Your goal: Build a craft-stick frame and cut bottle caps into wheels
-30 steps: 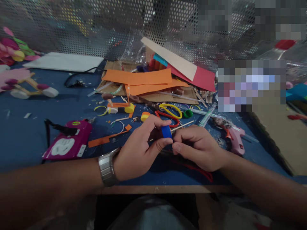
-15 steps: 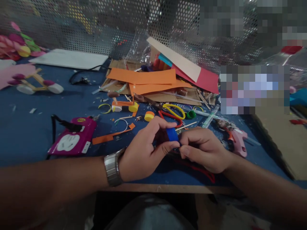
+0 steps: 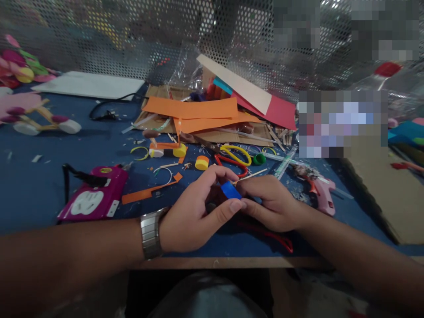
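Observation:
Between my two hands is a small blue cap-like piece (image 3: 231, 190) with a smooth curved side. My left hand (image 3: 202, 207), with a metal watch (image 3: 151, 234) on the wrist, curls around it, thumb along the lower edge and index finger over the top. My right hand (image 3: 270, 201) is closed, thumb and index finger pinching at the right edge of the blue piece. What lies inside the fingers is partly hidden. Just beyond the hands are scissors (image 3: 236, 155) with yellow and red handles, a thin stick (image 3: 252, 175), a green ring (image 3: 259, 159) and a yellow-orange cap (image 3: 202, 163).
A pink glue gun (image 3: 322, 192) lies to the right, before a cardboard sheet (image 3: 380, 190). At left are a purple power box (image 3: 94, 192) and a stick model (image 3: 44, 121). Orange paper (image 3: 192, 108) tops a scrap pile at the back. A red strip (image 3: 281, 240) lies near the table's front edge.
The blue piece has tilted and moved slightly left. My right hand has come in closer, its fingertips now against the piece and near my left thumb. The view has shifted a little.

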Available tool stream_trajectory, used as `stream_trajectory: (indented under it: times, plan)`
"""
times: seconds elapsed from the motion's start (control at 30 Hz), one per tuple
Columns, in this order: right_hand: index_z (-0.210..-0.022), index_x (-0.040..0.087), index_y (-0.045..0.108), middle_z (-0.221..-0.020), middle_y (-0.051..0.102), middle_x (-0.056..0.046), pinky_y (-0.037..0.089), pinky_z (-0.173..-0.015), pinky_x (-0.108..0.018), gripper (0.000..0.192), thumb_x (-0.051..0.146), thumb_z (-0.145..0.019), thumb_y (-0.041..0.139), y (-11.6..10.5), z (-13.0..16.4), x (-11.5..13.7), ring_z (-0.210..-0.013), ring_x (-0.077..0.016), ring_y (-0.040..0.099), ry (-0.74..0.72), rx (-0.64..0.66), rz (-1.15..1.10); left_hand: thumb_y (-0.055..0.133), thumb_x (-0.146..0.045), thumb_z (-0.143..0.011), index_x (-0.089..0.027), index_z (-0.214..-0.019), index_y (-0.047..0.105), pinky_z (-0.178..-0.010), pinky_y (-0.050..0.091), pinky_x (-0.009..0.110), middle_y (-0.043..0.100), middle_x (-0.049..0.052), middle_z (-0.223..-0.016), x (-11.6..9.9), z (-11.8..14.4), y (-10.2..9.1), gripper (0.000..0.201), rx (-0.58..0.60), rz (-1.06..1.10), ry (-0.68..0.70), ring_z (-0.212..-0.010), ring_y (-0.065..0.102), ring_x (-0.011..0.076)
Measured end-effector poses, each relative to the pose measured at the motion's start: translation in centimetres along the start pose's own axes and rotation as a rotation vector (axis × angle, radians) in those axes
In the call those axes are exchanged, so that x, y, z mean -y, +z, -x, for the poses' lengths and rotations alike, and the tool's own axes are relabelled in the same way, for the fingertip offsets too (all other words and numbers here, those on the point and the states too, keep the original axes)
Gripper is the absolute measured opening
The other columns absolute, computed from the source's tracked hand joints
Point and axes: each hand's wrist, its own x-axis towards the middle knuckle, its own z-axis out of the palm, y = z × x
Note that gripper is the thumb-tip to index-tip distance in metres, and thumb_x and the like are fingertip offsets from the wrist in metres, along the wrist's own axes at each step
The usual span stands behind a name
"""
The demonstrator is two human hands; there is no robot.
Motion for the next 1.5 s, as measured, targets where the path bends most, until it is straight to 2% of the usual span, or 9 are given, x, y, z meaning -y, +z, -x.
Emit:
stream_trajectory:
  times: [0.17, 0.3, 0.47, 0.63, 0.73, 0.9, 1.03, 1.27, 1.5]
  plan:
    - [-0.086, 0.022, 0.056, -0.073, 0.056, 0.004, 0.036, -0.064, -0.024, 0.03, 0.026, -0.116, 0.055, 0.1, 0.0, 0.0, -0.065, -0.0119, 0.047, -0.064, 0.015, 0.063, 0.061, -0.062, -0.109, -0.02, -0.129, 0.059, -0.06, 0.052, 0.027, 0.061, 0.0, -0.088, 0.1, -0.1, -0.2, 0.046, 0.034, 0.041, -0.09, -0.068, 0.061, 0.0139]
    - [-0.08, 0.023, 0.051, -0.069, 0.053, 0.005, 0.034, -0.061, -0.025, 0.037, 0.029, -0.117, 0.053, 0.2, 0.0, 0.0, -0.062, -0.0121, 0.045, -0.052, 0.022, 0.096, 0.067, -0.054, -0.108, -0.021, -0.125, 0.067, -0.058, 0.05, 0.026, 0.066, -0.002, -0.079, 0.0, -0.4, -0.4, 0.037, 0.003, -0.097, -0.082, -0.061, 0.061, 0.0126]
    - [-0.077, 0.022, 0.053, -0.066, 0.054, 0.004, 0.036, -0.062, -0.024, 0.038, 0.024, -0.114, 0.051, 0.3, -0.1, 0.2, -0.06, -0.0112, 0.048, -0.004, 0.029, 0.12, 0.069, -0.047, -0.108, -0.022, -0.122, 0.071, -0.069, 0.053, 0.026, 0.068, -0.003, -0.078, -0.4, -0.7, -0.6, 0.029, -0.03, -0.194, -0.031, -0.072, 0.066, 0.0146]
    - [-0.07, 0.022, 0.046, -0.062, 0.042, 0.008, 0.032, -0.057, -0.023, 0.039, 0.02, -0.108, 0.054, 0.4, -0.2, 0.5, -0.055, -0.0081, 0.039, 0.054, 0.019, 0.023, 0.074, -0.042, -0.105, -0.02, -0.115, 0.072, -0.068, 0.051, 0.025, 0.075, -0.001, -0.092, -0.6, -0.8, -0.7, 0.024, -0.058, -0.307, 0.019, -0.074, 0.065, 0.0129]
    - [-0.069, 0.022, 0.043, -0.061, 0.04, 0.008, 0.03, -0.056, -0.022, 0.039, 0.018, -0.107, 0.053, 0.4, -0.3, 0.7, -0.054, -0.0069, 0.038, 0.067, 0.017, -0.018, 0.074, -0.039, -0.104, -0.02, -0.111, 0.072, -0.069, 0.051, 0.025, 0.075, 0.0, -0.094, -0.8, -1.0, -0.8, 0.02, -0.057, -0.348, 0.052, -0.077, 0.066, 0.0134]
    - [-0.069, 0.022, 0.043, -0.059, 0.04, 0.008, 0.028, -0.053, -0.023, 0.039, 0.018, -0.106, 0.053, 0.4, -0.4, 0.8, -0.052, -0.0068, 0.035, 0.125, 0.02, -0.066, 0.074, -0.036, -0.103, -0.02, -0.099, 0.067, -0.063, 0.046, 0.024, 0.068, -0.004, -0.081, -0.9, -1.2, -0.9, 0.018, -0.054, -0.352, 0.057, -0.069, 0.059, 0.0123]
    - [-0.068, 0.022, 0.044, -0.059, 0.039, 0.008, 0.028, -0.052, -0.023, 0.041, 0.02, -0.107, 0.053, 0.5, -0.4, 0.9, -0.052, -0.0071, 0.033, 0.134, 0.021, -0.136, 0.07, -0.037, -0.104, -0.02, -0.093, 0.065, -0.063, 0.045, 0.025, 0.065, -0.003, -0.079, -0.8, -1.3, -0.8, 0.021, -0.059, -0.381, 0.055, -0.069, 0.056, 0.013]
    - [-0.066, 0.022, 0.039, -0.059, 0.033, 0.009, 0.024, -0.05, -0.022, 0.044, 0.02, -0.106, 0.059, 0.5, -0.5, 1.1, -0.052, -0.0067, 0.027, 0.145, -0.013, -0.227, 0.07, -0.039, -0.105, -0.02, -0.098, 0.064, -0.061, 0.043, 0.025, 0.064, -0.004, -0.078, -0.6, -1.2, -0.7, 0.022, -0.077, -0.327, 0.043, -0.067, 0.055, 0.0123]
    - [-0.067, 0.023, 0.039, -0.058, 0.034, 0.008, 0.025, -0.05, -0.024, 0.044, 0.019, -0.107, 0.056, 0.4, -0.4, 1.0, -0.051, -0.0074, 0.029, 0.088, 0.004, -0.235, 0.071, -0.035, -0.104, -0.019, -0.097, 0.064, -0.062, 0.042, 0.024, 0.061, -0.005, -0.079, -0.7, -1.2, -0.5, 0.019, -0.074, -0.293, 0.052, -0.068, 0.052, 0.0109]
